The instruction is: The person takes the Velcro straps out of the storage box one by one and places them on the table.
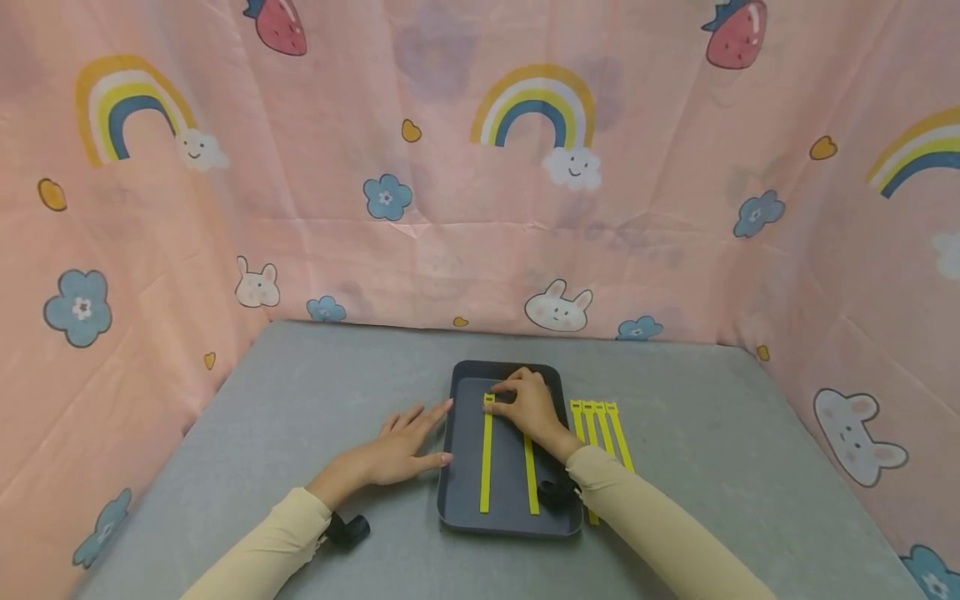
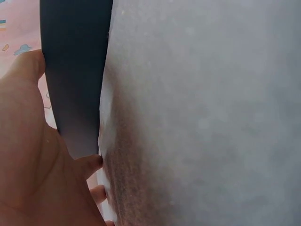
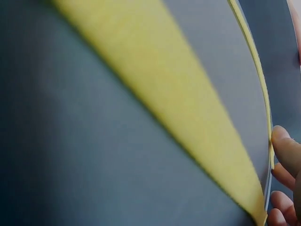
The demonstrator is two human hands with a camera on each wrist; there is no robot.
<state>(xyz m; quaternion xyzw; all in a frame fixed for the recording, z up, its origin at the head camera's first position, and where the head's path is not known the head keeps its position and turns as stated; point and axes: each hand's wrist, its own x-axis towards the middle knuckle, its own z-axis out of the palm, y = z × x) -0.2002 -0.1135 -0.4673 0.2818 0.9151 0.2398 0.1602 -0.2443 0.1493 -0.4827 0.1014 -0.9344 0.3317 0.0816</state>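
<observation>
A dark grey rectangular tray (image 1: pixel 510 523) lies on the table with two yellow cable tie straps lengthwise inside it. My right hand (image 1: pixel 531 410) reaches over the tray and pinches the slotted head of the left cable tie (image 1: pixel 486 467) between thumb and index finger. Partly under that hand and wrist lies the second cable tie (image 1: pixel 532 479), large and blurred in the right wrist view (image 3: pixel 160 94). With fingers extended, my left hand (image 1: pixel 397 452) touches the tray's left side; the left wrist view shows it against the dark outer wall (image 2: pixel 73 70).
Several more yellow cable ties (image 1: pixel 622 436) lie side by side on the grey table (image 1: pixel 720 467), just right of the tray and partly hidden by the right forearm. A pink patterned curtain (image 1: pixel 450 267) encloses the back and sides. A black wrist camera (image 1: pixel 347 531) sits below the left wrist.
</observation>
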